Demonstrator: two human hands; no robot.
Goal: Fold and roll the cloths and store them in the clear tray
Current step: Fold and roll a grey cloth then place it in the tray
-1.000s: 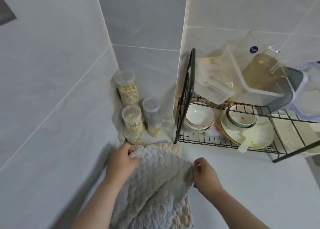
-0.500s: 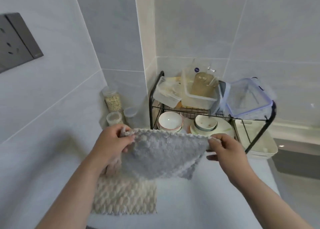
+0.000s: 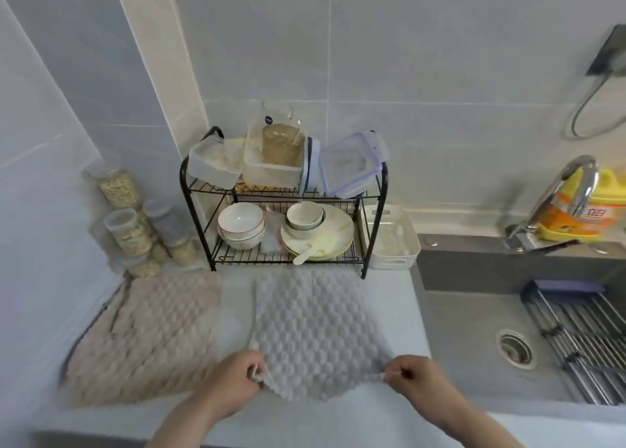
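Note:
A grey bubble-textured cloth [image 3: 315, 325] lies spread flat on the white counter in front of the dish rack. My left hand [image 3: 233, 380] pinches its near left corner and my right hand [image 3: 413, 376] pinches its near right corner. A beige cloth [image 3: 149, 336] of the same texture lies flat to the left, apart from the grey one. A clear tub [image 3: 271, 171] holding a brownish roll sits on the rack's top shelf.
A black wire dish rack [image 3: 284, 261] holds bowls and plates at the back. Jars of grain [image 3: 125, 217] stand in the left corner. A white basket [image 3: 393, 237] sits right of the rack. The dark sink [image 3: 474, 329] with a faucet [image 3: 555, 197] lies to the right.
The grey cloth was held up in the air by its top corners; now it lies spread on the counter right of the beige cloth. Both hands have dropped to the near edge.

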